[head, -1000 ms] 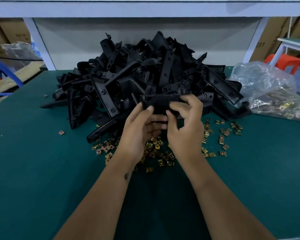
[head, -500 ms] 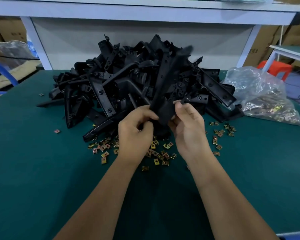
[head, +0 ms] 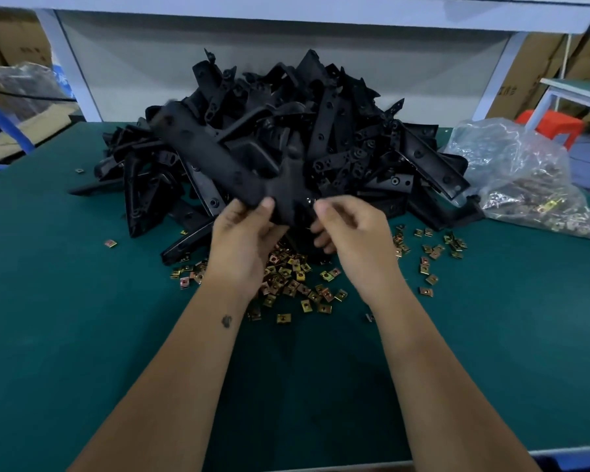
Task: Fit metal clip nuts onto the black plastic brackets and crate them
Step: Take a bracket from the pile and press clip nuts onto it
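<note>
My left hand (head: 242,240) grips one black plastic bracket (head: 218,158) by its near end, thumb on top; its long arm slants up to the left, blurred by motion. My right hand (head: 351,233) is at the bracket's near right end with its fingers curled; whether it pinches a clip nut there I cannot tell. Behind stands a big heap of black brackets (head: 321,131). Several brass-coloured clip nuts (head: 297,277) lie scattered on the green table under and around my hands.
A clear plastic bag of clip nuts (head: 525,185) lies at the right of the green table (head: 82,335). A stray nut (head: 110,243) sits at the left. A white shelf frame (head: 286,15) stands behind the heap. Cardboard boxes and a red stool (head: 549,126) are beyond.
The held bracket has swung from pointing up and right to slanting up and left. My left hand has taken its near end, and my right hand has shifted to its right end.
</note>
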Available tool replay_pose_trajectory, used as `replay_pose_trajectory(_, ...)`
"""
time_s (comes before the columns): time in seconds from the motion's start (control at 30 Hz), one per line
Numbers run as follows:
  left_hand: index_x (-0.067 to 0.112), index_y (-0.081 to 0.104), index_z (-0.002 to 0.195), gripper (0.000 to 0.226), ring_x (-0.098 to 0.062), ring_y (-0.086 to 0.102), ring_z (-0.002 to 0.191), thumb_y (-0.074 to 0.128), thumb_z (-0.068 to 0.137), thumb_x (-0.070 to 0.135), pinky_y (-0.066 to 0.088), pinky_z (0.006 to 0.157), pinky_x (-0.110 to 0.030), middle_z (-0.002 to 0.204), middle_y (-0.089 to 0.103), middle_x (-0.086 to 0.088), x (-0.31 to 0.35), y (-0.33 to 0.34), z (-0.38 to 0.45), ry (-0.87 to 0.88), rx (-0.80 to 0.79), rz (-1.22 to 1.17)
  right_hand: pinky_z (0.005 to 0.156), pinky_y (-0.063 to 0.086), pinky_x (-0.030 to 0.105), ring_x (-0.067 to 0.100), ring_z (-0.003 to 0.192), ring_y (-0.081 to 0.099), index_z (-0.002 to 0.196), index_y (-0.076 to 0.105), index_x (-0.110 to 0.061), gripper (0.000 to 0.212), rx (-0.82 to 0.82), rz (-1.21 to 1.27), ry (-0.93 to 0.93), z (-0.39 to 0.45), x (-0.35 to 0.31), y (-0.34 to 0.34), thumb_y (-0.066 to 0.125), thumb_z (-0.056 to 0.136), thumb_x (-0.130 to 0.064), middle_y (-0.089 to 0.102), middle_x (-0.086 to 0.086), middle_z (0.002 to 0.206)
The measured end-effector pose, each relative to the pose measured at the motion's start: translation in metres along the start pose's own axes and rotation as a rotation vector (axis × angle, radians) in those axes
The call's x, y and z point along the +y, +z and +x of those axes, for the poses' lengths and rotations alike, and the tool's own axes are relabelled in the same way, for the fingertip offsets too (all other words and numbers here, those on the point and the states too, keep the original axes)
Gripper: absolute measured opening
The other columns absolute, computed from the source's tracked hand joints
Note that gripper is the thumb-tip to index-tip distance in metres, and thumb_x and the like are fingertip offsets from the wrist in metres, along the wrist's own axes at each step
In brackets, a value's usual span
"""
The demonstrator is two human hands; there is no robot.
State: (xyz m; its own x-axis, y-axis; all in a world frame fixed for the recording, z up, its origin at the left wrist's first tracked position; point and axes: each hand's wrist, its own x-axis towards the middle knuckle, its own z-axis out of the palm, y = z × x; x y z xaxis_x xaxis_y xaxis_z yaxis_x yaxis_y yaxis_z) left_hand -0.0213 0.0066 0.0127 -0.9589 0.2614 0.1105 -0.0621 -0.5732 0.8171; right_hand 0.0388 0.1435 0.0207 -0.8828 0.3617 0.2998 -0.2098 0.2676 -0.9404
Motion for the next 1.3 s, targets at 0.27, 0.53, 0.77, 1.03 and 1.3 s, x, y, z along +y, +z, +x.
replay_pose_trajectory(0.27, 0.016, 0.058, 0.11, 0.021, -0.021, 0.07, 0.09, 0.042, 0.104, 0.004, 0.058, 0.065, -0.031, 0.113, 0.07, -0.005, 0.001, -0.017, 0.009, -0.025, 0.177, -0.109, 0.081, 0.045, 0.031, 0.014, 0.11, 0.047, 0.115, 0.068, -0.024, 0.044, -0.421, -0.975, -0.14, -0.007, 0.008, 0.015, 0.066, 0.083, -0.055, 0.052, -0.008, 0.107)
replay_pose_trajectory(0.53, 0.017, 0.056, 0.092, 0.02, -0.016, 0.072, 0.076, 0.044, 0.102, 0.004, 0.056, 0.061, -0.029, 0.094, 0.073, 0.001, -0.013, -0.012, 0.015, -0.038, 0.178, -0.1, 0.074, 0.04, 0.029, 0.016, 0.096, 0.054, 0.099, 0.073, -0.024, 0.014, -0.343, -0.88, -0.119, -0.003, 0.01, 0.011, 0.067, 0.09, -0.033, 0.048, -0.012, 0.087)
replay_pose_trajectory(0.77, 0.016, 0.057, 0.115, 0.019, -0.017, 0.072, 0.09, 0.044, 0.104, 0.007, 0.057, 0.063, -0.03, 0.109, 0.072, -0.001, -0.009, -0.014, 0.007, -0.054, 0.127, 0.03, 0.067, 0.044, 0.007, -0.005, 0.077, 0.062, 0.092, 0.073, -0.022, 0.012, -0.12, -0.386, -0.011, -0.001, 0.011, 0.007, 0.062, 0.094, -0.019, 0.069, -0.014, 0.081)
replay_pose_trajectory(1.03, 0.012, 0.052, 0.122, 0.043, -0.016, 0.067, 0.089, 0.067, 0.083, 0.022, 0.056, 0.066, -0.026, 0.118, 0.065, -0.006, 0.002, -0.002, -0.005, -0.089, 0.028, -0.066, 0.07, 0.054, 0.025, 0.015, 0.075, 0.069, 0.099, 0.071, -0.011, 0.019, -0.038, 0.448, 0.218, 0.002, 0.006, 0.002, 0.053, 0.099, -0.005, 0.073, 0.004, 0.081)
replay_pose_trajectory(1.3, 0.01, 0.049, 0.133, 0.06, -0.016, 0.069, 0.094, 0.069, 0.077, 0.019, 0.057, 0.069, -0.027, 0.118, 0.069, -0.004, 0.0, 0.001, -0.008, -0.136, -0.054, -0.051, 0.065, 0.055, 0.022, 0.015, 0.074, 0.071, 0.095, 0.072, -0.009, 0.011, -0.039, 0.506, 0.22, 0.0, 0.0, 0.006, 0.065, 0.09, -0.002, 0.075, 0.006, 0.081)
